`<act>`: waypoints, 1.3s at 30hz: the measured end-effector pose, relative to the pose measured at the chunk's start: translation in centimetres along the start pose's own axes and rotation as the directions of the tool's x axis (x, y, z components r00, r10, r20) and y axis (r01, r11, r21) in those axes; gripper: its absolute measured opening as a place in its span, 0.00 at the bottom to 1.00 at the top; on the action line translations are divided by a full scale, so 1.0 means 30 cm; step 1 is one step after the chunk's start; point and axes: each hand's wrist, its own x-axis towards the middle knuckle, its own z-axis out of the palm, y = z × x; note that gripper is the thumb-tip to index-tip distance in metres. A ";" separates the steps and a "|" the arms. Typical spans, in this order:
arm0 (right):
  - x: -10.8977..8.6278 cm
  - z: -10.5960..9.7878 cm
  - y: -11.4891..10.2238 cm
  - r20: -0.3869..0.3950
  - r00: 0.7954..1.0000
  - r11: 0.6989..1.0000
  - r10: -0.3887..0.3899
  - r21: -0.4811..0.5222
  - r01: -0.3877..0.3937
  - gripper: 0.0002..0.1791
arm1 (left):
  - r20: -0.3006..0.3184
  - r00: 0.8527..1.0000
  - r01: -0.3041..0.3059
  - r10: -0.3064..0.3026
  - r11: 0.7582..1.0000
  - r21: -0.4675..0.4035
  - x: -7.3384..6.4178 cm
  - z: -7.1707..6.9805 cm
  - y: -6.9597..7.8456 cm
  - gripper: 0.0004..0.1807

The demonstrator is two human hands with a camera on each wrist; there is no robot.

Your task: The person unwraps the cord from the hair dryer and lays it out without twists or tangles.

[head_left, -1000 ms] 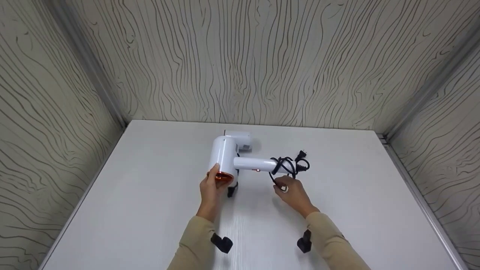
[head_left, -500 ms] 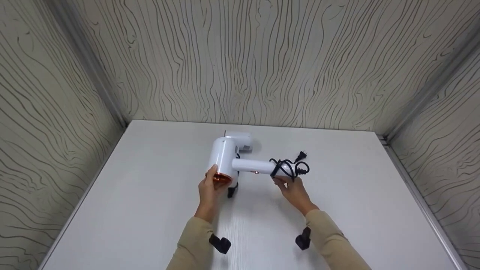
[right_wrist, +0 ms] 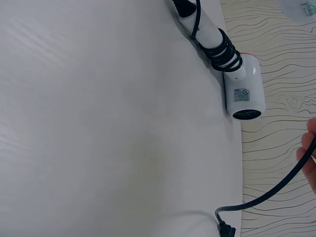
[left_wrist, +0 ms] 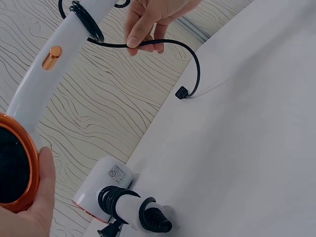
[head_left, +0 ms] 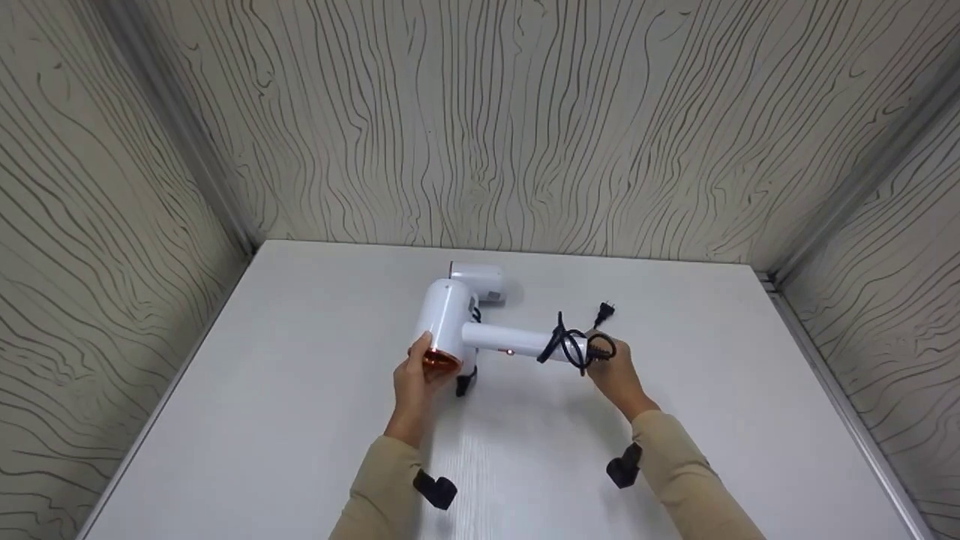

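My left hand (head_left: 412, 386) grips the barrel end of a white hair dryer (head_left: 448, 311) beside its orange ring, holding it above the table. The handle points right, with a black power cord (head_left: 568, 349) looped around its end. Behind that end, my right hand (head_left: 621, 381) pinches the cord between thumb and fingers, plainly visible in the left wrist view (left_wrist: 148, 22). From this grip a short length of cord bends to the plug (left_wrist: 181, 93), which hangs close to the tabletop. The right wrist view shows only fingertips (right_wrist: 307, 155) at its right edge.
A second white hair dryer (head_left: 484, 281) lies on the white table (head_left: 315, 360), partly hidden behind the held one. Its own cord (right_wrist: 224, 54) is wound around its handle. Wood-grain panels (head_left: 480, 127) rise at the back and both sides.
My right hand has moved from below the handle to the right and behind its end, carrying cord around it. The handle's cord end has dipped slightly. My left hand keeps its grip.
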 end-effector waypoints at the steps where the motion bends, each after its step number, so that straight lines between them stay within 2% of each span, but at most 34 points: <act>1: 0.004 -0.004 0.005 -0.019 1.000 1.000 -0.022 0.017 0.022 0.13 | -0.001 1.000 0.000 0.000 1.000 0.004 0.000 -0.001 -0.001 0.39; 3: 0.011 -0.011 0.013 -0.068 0.992 0.994 -0.105 0.003 0.106 0.14 | -0.002 1.000 -0.001 0.001 1.000 0.010 0.001 -0.002 -0.002 0.38; 4: 0.013 -0.015 0.016 -0.082 0.989 0.992 -0.123 -0.005 0.123 0.14 | -0.004 1.000 -0.001 0.001 1.000 0.008 0.001 -0.002 -0.002 0.38; 14: 0.026 -0.064 0.016 -0.089 0.995 0.996 -0.047 0.071 0.054 0.12 | -0.025 1.000 0.016 -0.016 1.000 -0.026 0.001 0.001 0.002 0.39; 20: 0.030 -0.075 0.022 -0.133 0.988 0.992 -0.078 0.084 0.090 0.13 | -0.057 0.998 0.018 -0.021 0.998 -0.064 0.005 -0.006 0.001 0.39; 27: 0.027 -0.092 0.019 -0.145 0.987 0.992 -0.069 0.090 0.083 0.11 | -0.067 0.998 0.015 -0.017 0.999 -0.035 0.006 -0.006 0.006 0.39; 39: 0.006 -0.112 0.016 -0.194 0.974 0.981 -0.113 0.131 0.140 0.14 | -0.087 0.996 0.032 -0.034 0.999 -0.017 0.011 -0.008 0.010 0.41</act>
